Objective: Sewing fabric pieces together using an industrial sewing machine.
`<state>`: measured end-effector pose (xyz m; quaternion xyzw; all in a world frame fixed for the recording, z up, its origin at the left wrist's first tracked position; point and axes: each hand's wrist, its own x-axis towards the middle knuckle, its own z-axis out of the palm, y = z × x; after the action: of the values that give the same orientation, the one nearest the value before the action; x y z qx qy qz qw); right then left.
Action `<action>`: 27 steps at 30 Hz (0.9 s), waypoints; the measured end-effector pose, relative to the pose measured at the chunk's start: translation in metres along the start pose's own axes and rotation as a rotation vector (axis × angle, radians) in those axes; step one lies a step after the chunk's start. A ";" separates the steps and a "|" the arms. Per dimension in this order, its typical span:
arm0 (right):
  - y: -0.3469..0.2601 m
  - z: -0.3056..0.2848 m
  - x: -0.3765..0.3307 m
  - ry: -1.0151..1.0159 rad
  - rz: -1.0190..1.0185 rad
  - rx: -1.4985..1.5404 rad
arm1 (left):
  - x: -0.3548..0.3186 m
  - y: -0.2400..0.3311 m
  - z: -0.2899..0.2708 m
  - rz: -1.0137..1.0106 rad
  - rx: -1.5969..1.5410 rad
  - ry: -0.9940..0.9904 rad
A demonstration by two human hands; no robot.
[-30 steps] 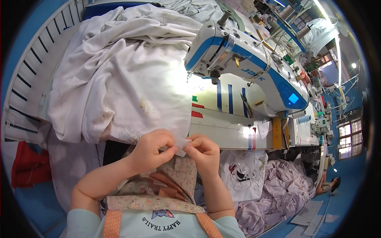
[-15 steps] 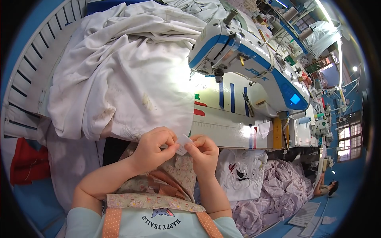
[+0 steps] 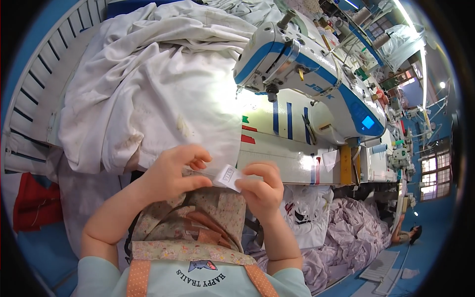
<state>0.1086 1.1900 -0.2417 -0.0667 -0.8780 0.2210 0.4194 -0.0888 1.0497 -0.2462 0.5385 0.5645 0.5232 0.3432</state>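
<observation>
A small white fabric label [image 3: 228, 179] with dark print sits pinched between the thumb and fingers of my right hand [image 3: 262, 188], just off the front edge of the sewing table. Left of it, my left hand [image 3: 179, 171] has its thumb and fingers apart; the thumb tip comes close to the label's edge. A thin light line, perhaps a thread, runs from the label toward the left palm. Beyond both hands, a large white cloth [image 3: 163, 104] lies heaped on the table, its edge reaching toward the sewing machine [image 3: 307, 74].
A pair of thread snips [image 3: 309, 129] lies on the machine bed, near blue and red tape strips. Below the table's right side are a white plastic bag [image 3: 307, 218] and crumpled pale lilac cloth [image 3: 351, 237]. A slatted white rail [image 3: 34, 94] borders the left.
My hands have moved apart. The left has let go of the label and opened, shifting left; the right has moved slightly right with the label, whose printed face now shows.
</observation>
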 end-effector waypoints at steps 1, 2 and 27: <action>0.000 0.001 -0.001 0.000 -0.002 -0.002 | -0.001 0.001 -0.001 -0.178 -0.242 0.009; 0.000 0.001 -0.003 0.006 -0.005 0.000 | -0.001 0.001 0.001 -0.324 -0.479 -0.075; 0.021 0.045 -0.054 -0.125 -0.099 -0.150 | 0.001 -0.025 -0.027 -0.398 -0.262 0.307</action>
<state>0.1071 1.1773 -0.3144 -0.0408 -0.9187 0.1375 0.3680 -0.1210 1.0478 -0.2637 0.2824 0.6320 0.5895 0.4163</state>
